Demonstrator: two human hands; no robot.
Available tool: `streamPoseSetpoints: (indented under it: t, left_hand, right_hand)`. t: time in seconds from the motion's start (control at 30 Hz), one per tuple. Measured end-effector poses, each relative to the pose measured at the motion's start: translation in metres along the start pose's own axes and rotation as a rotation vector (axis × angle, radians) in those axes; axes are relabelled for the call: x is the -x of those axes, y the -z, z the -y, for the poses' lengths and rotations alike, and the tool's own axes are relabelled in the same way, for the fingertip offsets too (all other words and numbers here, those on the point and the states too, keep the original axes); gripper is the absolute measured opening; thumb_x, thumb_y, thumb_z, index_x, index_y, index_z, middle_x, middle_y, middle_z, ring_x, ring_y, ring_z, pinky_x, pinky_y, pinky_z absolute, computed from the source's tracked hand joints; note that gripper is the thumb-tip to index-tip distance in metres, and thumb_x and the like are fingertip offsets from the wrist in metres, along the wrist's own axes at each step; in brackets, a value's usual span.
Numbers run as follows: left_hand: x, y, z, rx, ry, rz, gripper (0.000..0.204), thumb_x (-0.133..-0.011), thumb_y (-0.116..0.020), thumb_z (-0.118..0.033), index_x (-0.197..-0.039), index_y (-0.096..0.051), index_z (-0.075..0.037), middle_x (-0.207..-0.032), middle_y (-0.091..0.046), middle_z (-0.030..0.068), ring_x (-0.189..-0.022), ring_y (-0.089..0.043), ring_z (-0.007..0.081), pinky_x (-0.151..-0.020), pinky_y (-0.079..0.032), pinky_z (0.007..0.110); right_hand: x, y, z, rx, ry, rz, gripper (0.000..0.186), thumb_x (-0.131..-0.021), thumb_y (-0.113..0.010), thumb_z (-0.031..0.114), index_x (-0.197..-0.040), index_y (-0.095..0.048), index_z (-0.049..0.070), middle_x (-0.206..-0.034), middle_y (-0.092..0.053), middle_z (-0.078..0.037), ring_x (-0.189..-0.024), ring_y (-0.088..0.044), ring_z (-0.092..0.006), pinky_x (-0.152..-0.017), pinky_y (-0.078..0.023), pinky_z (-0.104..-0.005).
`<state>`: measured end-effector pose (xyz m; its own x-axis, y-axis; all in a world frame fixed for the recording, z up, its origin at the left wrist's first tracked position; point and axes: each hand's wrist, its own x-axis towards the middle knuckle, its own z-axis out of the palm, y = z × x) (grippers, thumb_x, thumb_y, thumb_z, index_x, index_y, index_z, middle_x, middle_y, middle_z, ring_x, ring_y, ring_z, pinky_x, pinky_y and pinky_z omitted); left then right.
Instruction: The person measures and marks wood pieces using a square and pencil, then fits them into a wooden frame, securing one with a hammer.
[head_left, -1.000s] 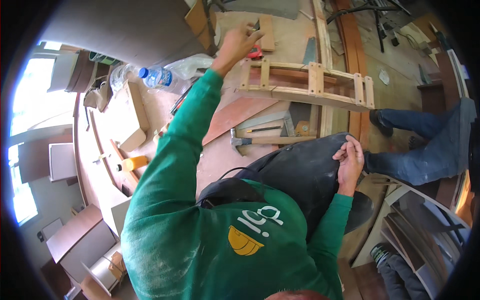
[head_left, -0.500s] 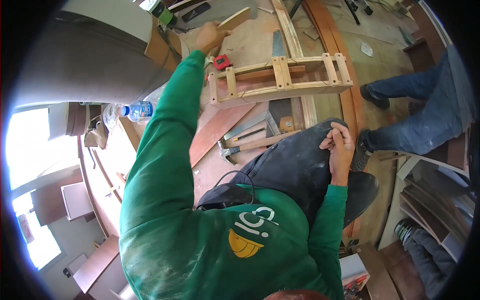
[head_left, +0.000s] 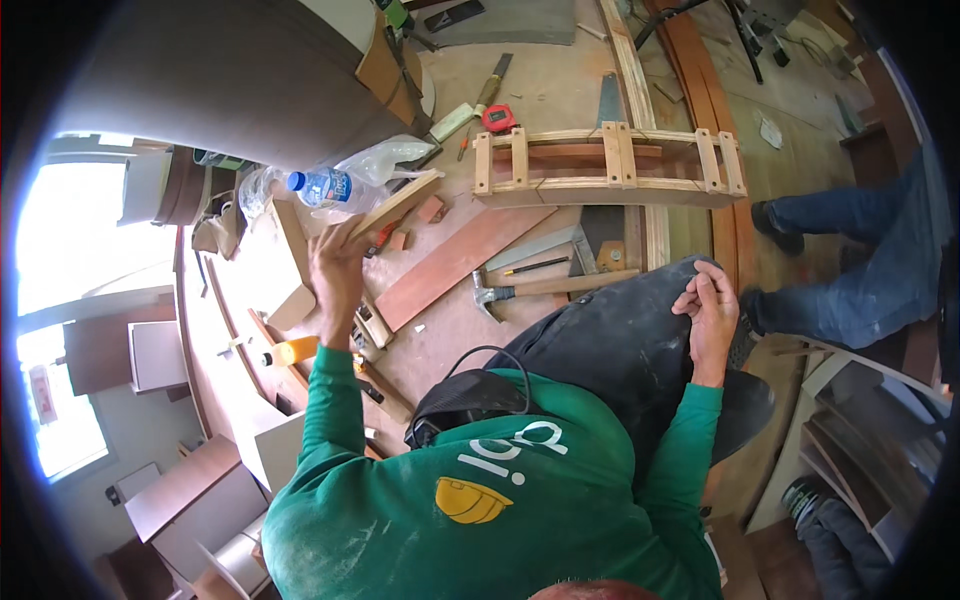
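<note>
My left hand [head_left: 337,275] is closed round one end of a short light wooden strip [head_left: 398,202], which points away to the right beside a blue-capped plastic bottle [head_left: 328,187]. My right hand [head_left: 711,312] rests on my dark-trousered knee, fingers loosely bent and apart, with nothing in it. In front stands a long narrow wooden frame [head_left: 560,193] with short crosspieces screwed over its top. Nearer to me lie a reddish board [head_left: 455,270], a claw hammer [head_left: 560,287], a pencil [head_left: 537,266] and a metal square [head_left: 535,250].
Beyond the frame are a red tape measure [head_left: 497,118], a chisel [head_left: 493,85] and a handsaw blade [head_left: 608,100]. Wooden hand planes [head_left: 372,328] and an orange-yellow bottle [head_left: 290,352] sit near my left arm. Another person's legs [head_left: 840,240] are at the right.
My left hand has come back from the far side of the bench toward my left, carrying the wooden strip. My right hand stays on my knee. The view has shifted left.
</note>
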<state>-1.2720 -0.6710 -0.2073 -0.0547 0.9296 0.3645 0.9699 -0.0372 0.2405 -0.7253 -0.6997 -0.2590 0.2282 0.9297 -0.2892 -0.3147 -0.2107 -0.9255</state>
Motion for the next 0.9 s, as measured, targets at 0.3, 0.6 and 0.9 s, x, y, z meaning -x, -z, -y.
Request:
streamPoseSetpoints:
  t: [0.3,0.6,0.9]
  left_hand:
    - [-0.042,-0.098,-0.008,0.537,0.027,0.196,0.032,-0.093,-0.076,-0.024,-0.119,-0.078,-0.005,-0.101,-0.072,0.0143,-0.108,-0.063,0.0346,-0.097,-0.05,0.042]
    - [-0.08,-0.15,-0.045,1.06,0.293,0.66,0.033,-0.104,-0.067,-0.021,-0.13,-0.061,-0.002,-0.117,-0.064,0.0099,-0.104,-0.063,0.0183,-0.09,-0.053,0.037]
    - [-0.077,-0.205,-0.035,0.684,0.18,0.528,0.031,-0.098,-0.07,-0.019,-0.12,-0.073,0.003,-0.101,-0.078,0.0139,-0.087,-0.07,0.0207,-0.081,-0.055,0.037]
  right_hand:
    - [0.004,-0.023,0.023,0.397,0.173,0.148,0.029,-0.104,-0.066,0.014,-0.13,-0.066,-0.001,-0.096,-0.066,-0.005,-0.089,-0.067,-0.0164,-0.082,-0.055,-0.0327]
    - [-0.047,-0.126,0.065,0.899,0.584,0.316,0.026,-0.096,-0.07,0.011,-0.121,-0.067,0.002,-0.104,-0.067,-0.014,-0.105,-0.062,-0.0361,-0.094,-0.05,-0.0457]
    - [-0.039,-0.122,0.031,0.847,0.516,0.279,0.026,-0.099,-0.068,0.012,-0.122,-0.068,0.002,-0.101,-0.068,-0.013,-0.099,-0.066,-0.033,-0.088,-0.052,-0.043]
